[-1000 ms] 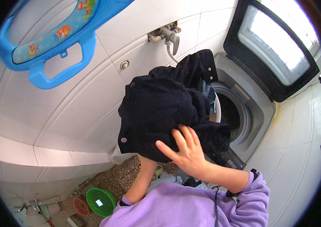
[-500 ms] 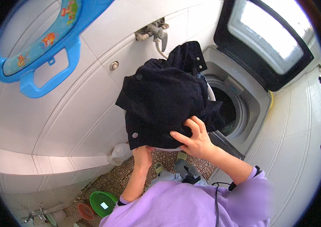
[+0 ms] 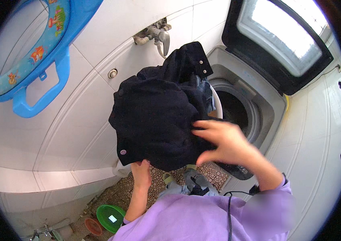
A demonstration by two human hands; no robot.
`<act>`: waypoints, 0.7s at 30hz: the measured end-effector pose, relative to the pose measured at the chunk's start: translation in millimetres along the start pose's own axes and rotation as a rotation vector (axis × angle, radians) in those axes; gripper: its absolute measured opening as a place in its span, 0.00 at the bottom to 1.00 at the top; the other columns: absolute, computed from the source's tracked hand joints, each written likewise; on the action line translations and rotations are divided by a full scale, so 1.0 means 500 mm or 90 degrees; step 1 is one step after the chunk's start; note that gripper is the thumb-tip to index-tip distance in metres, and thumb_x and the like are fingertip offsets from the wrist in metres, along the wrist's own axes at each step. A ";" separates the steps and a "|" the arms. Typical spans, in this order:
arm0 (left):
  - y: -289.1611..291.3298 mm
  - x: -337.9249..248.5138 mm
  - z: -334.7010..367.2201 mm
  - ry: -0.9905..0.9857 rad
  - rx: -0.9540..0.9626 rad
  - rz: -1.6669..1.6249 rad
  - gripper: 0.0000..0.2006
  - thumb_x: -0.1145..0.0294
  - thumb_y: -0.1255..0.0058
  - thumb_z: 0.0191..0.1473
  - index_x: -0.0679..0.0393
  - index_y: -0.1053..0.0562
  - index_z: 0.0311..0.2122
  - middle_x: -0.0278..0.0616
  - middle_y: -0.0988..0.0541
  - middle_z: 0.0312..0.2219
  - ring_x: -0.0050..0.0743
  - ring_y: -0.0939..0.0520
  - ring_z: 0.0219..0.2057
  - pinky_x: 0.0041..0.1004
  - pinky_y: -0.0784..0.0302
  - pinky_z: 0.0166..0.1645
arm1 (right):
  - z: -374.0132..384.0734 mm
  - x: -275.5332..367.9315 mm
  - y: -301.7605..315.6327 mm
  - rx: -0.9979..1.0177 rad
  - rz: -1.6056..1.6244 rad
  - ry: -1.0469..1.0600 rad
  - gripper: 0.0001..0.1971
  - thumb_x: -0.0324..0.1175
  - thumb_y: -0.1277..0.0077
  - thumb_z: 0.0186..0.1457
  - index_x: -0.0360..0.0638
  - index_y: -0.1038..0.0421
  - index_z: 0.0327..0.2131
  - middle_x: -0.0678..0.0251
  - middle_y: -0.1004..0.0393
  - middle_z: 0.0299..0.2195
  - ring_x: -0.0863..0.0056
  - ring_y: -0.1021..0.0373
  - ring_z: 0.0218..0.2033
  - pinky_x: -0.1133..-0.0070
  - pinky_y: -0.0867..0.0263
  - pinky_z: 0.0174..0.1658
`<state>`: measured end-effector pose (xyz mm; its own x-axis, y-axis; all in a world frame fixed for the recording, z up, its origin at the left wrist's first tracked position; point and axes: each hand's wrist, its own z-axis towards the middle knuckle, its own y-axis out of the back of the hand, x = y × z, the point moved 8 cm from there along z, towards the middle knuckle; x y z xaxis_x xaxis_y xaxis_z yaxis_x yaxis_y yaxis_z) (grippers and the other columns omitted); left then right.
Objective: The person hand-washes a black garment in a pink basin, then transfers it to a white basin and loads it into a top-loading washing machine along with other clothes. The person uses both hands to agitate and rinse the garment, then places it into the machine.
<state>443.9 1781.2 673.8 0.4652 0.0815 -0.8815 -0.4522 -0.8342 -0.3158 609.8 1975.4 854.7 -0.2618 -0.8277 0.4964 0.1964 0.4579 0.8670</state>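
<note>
A black garment (image 3: 158, 108) with metal snap buttons, perhaps a jacket, is heaped in front of me. It covers much of a white-rimmed container (image 3: 217, 100), in which some blue denim clothing (image 3: 207, 95) shows. My left hand (image 3: 141, 174) is closed on the garment's near lower edge, with part of its fingers hidden beneath the cloth. Over the garment's right side is my right hand (image 3: 224, 140), slightly blurred, its thumb and fingers spread and the fingertips at the cloth. Beyond it stands a top-loading washing machine (image 3: 273, 108) with its drum exposed.
The washer's dark-framed lid (image 3: 235, 36) is raised. A tap (image 3: 158, 36) juts from the tiled wall behind the garment. At the upper left hangs a blue child's toilet seat (image 3: 42, 100). A green basin (image 3: 108, 217) and a smaller reddish bowl (image 3: 93, 227) lie on the patterned floor (image 3: 128, 193).
The black garment has shifted left, and my left hand has gone with it. My right hand has moved right and its fingers have spread. More of the white rim and denim shows.
</note>
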 end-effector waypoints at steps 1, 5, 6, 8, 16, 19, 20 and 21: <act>-0.001 -0.011 -0.002 -0.016 -0.005 -0.049 0.25 0.79 0.53 0.47 0.60 0.39 0.53 0.34 0.29 0.37 0.19 0.29 0.32 0.20 0.31 0.34 | 0.013 -0.046 0.043 -0.001 0.115 -0.078 0.27 0.51 0.35 0.36 0.42 0.25 0.37 0.63 0.27 0.43 0.65 0.28 0.42 0.74 0.32 0.44; 0.004 -0.019 -0.014 0.054 -0.126 0.086 0.20 0.79 0.57 0.48 0.61 0.36 0.49 0.34 0.29 0.30 0.15 0.31 0.24 0.18 0.35 0.24 | 0.147 -0.130 0.214 -0.399 -0.097 0.104 0.41 0.50 0.38 0.40 0.53 0.43 0.59 0.51 0.43 0.57 0.54 0.41 0.56 0.67 0.41 0.56; 0.000 -0.024 -0.013 0.053 -0.144 0.102 0.18 0.78 0.57 0.49 0.61 0.35 0.48 0.34 0.30 0.29 0.15 0.32 0.23 0.18 0.36 0.23 | 0.209 -0.163 0.217 -0.416 -0.122 0.078 0.47 0.52 0.37 0.39 0.56 0.49 0.62 0.47 0.51 0.61 0.49 0.47 0.60 0.65 0.47 0.60; -0.011 -0.031 -0.006 0.037 -0.172 0.107 0.16 0.77 0.57 0.51 0.61 0.35 0.47 0.36 0.29 0.29 0.16 0.31 0.23 0.19 0.35 0.23 | 0.304 -0.215 0.192 -0.341 -0.314 -0.015 0.49 0.65 0.45 0.41 0.58 0.53 0.63 0.47 0.55 0.63 0.48 0.57 0.64 0.56 0.60 0.64; -0.037 -0.058 0.062 -0.107 -0.118 -0.076 0.16 0.67 0.58 0.58 0.62 0.36 0.50 0.48 0.28 0.45 0.40 0.24 0.43 0.35 0.24 0.45 | 0.232 -0.281 0.057 0.013 -0.073 -0.115 0.17 0.41 0.52 0.56 0.33 0.31 0.37 0.44 0.26 0.32 0.51 0.28 0.38 0.63 0.32 0.41; -0.024 -0.067 0.066 -0.077 -0.104 -0.048 0.18 0.64 0.60 0.59 0.62 0.36 0.52 0.46 0.28 0.46 0.42 0.23 0.43 0.34 0.24 0.46 | 0.223 -0.276 -0.036 0.240 -0.171 -0.130 0.13 0.27 0.50 0.47 0.31 0.31 0.38 0.46 0.26 0.36 0.52 0.28 0.40 0.65 0.31 0.45; -0.022 -0.079 0.065 -0.111 -0.074 0.000 0.19 0.63 0.60 0.59 0.62 0.37 0.52 0.46 0.28 0.46 0.43 0.23 0.43 0.34 0.24 0.47 | 0.225 -0.281 -0.050 0.264 -0.153 -0.149 0.13 0.25 0.50 0.46 0.31 0.30 0.37 0.46 0.26 0.38 0.52 0.28 0.42 0.65 0.31 0.46; -0.003 -0.086 0.073 -0.126 -0.112 0.094 0.20 0.63 0.59 0.59 0.62 0.37 0.53 0.45 0.28 0.46 0.43 0.23 0.43 0.34 0.24 0.46 | 0.225 -0.283 -0.048 0.248 -0.133 -0.133 0.15 0.28 0.50 0.48 0.31 0.31 0.40 0.46 0.27 0.39 0.53 0.28 0.42 0.66 0.31 0.46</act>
<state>396.8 1798.8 699.7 0.2395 0.0426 -0.9700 -0.3568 -0.9253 -0.1288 535.8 2118.1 768.5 -0.4493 -0.8502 0.2743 -0.2375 0.4096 0.8808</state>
